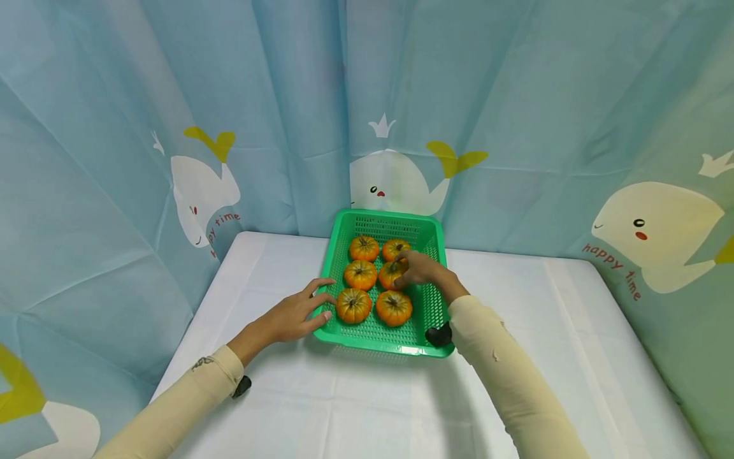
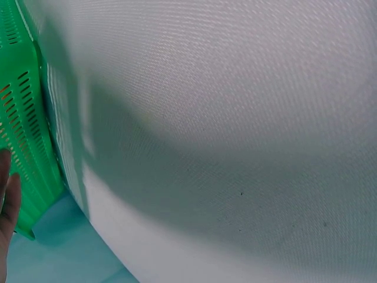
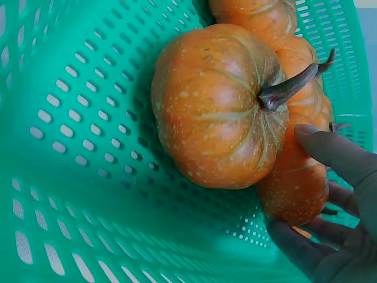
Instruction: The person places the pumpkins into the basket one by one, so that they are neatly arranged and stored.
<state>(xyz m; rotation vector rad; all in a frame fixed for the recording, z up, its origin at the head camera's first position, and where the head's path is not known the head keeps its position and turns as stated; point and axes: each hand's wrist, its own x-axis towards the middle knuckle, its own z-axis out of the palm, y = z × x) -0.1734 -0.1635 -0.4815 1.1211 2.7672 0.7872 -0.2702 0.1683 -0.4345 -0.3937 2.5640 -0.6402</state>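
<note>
Several small orange pumpkins (image 1: 353, 306) sit in two rows inside a green plastic basket (image 1: 367, 345). My right hand (image 1: 421, 269) reaches in over the basket's right side, its thumb and fingers curled round the middle pumpkin (image 3: 293, 187) of the right row. In the right wrist view the thumb lies near its top and a fingertip at its lower side; a nearer pumpkin (image 3: 215, 106) with a dark curved stem partly covers it. At the basket's left rim, my left hand (image 1: 295, 315) has its fingers spread, fingertips right at the edge.
The basket stands on a white-covered table (image 1: 367, 408), near its back edge. Behind and at both sides hangs a light blue curtain (image 1: 298, 95) with printed whales. Dark wrist-worn pieces (image 1: 439, 335) show at both sleeves.
</note>
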